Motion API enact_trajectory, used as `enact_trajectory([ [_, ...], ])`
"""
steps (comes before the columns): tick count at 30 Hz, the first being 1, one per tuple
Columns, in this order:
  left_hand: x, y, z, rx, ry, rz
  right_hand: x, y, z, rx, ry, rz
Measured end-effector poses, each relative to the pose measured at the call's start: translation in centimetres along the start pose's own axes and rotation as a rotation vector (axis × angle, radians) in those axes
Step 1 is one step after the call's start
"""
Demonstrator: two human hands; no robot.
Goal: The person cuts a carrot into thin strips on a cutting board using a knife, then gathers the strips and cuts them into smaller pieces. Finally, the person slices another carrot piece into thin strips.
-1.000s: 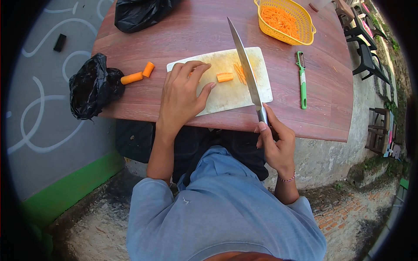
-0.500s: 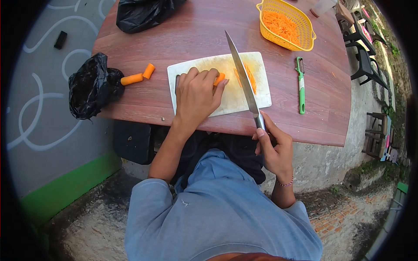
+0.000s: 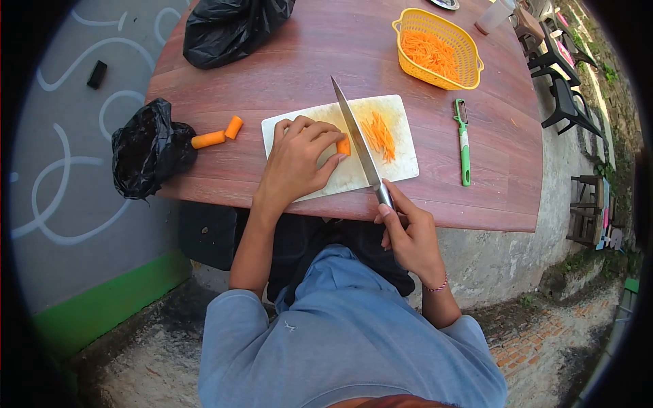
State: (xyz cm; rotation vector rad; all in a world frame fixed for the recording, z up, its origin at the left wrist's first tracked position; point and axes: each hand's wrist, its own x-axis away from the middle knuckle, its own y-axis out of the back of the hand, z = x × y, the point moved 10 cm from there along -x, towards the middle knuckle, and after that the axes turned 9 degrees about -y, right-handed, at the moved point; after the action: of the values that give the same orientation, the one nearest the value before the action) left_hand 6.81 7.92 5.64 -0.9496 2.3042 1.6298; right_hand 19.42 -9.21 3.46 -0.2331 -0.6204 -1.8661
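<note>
Over the left half of the white cutting board (image 3: 405, 132), in the head view, the left hand (image 3: 297, 158) stretches forward palm down, fingers bent, thumb and fingertips pinching a short carrot piece (image 3: 344, 145). Near the table's (image 3: 326, 47) front edge, the right hand (image 3: 412, 239) is closed around the handle of a kitchen knife (image 3: 361, 144), thumb along it, the blade slanting between that piece and the carrot strips (image 3: 379, 136).

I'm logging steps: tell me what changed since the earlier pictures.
The left hand has taken hold of the short carrot piece, which has turned from lying crosswise to lying roughly alongside the knife. The knife, kept in the right hand, has shifted left, off the carrot strips. The green peeler and yellow basket stayed put.
</note>
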Motion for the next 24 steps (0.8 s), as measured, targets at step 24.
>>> enact_trajectory([
  [24,0.0,-0.1,-0.3,-0.037,-0.061,-0.113,-0.5,-1.3,2.6,0.127,0.146,0.004],
])
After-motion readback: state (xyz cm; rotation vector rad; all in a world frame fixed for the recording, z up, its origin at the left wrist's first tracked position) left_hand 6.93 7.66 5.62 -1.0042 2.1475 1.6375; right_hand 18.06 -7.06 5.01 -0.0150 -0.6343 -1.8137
